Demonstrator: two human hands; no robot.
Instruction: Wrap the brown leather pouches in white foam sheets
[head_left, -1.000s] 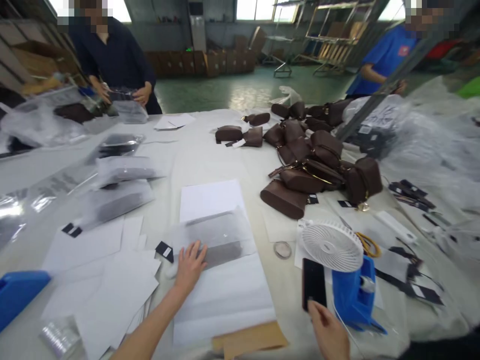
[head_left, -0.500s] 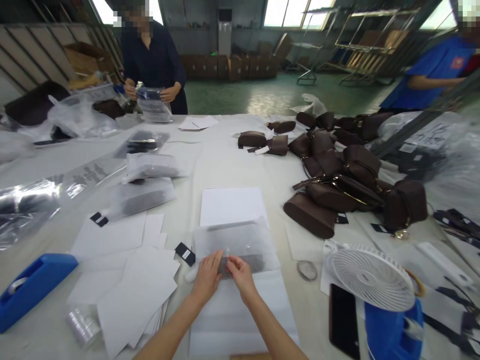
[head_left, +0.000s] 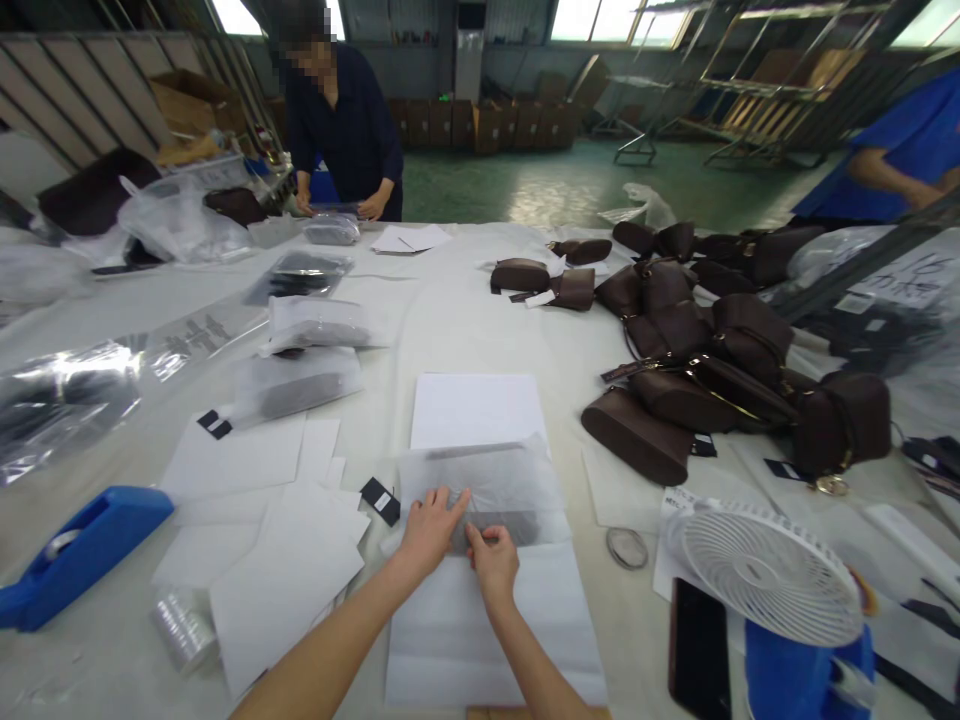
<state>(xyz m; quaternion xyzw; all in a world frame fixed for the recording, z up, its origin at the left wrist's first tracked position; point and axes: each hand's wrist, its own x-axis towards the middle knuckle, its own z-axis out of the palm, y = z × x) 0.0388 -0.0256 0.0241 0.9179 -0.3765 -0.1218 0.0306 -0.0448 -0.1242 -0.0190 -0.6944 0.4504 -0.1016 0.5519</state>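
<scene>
In front of me a dark brown item wrapped in translucent white tissue paper (head_left: 510, 470) lies on white paper sheets (head_left: 480, 410). My left hand (head_left: 431, 530) rests on the wrapping with its fingers stretched out and spread. Just right of it, my right hand (head_left: 493, 568) has curled fingers, thumb and forefinger together at the tissue's near part. Whatever that pinch holds, if anything, is too small to make out. A black tag (head_left: 381, 501) with a white label lies left of the package.
Brown leather bags (head_left: 675, 340) are heaped at the right. Nearer stand a white fan (head_left: 769, 575) and a phone (head_left: 699, 645). On the left are a blue tape dispenser (head_left: 97, 550), loose white sheets (head_left: 285, 550) and wrapped packages (head_left: 319, 325). A co-worker (head_left: 345, 130) stands across the table.
My left fingers have spread over the tissue, and my right hand has moved slightly down, apart from the left. Across the table, the co-worker has lowered a clear package onto the tabletop.
</scene>
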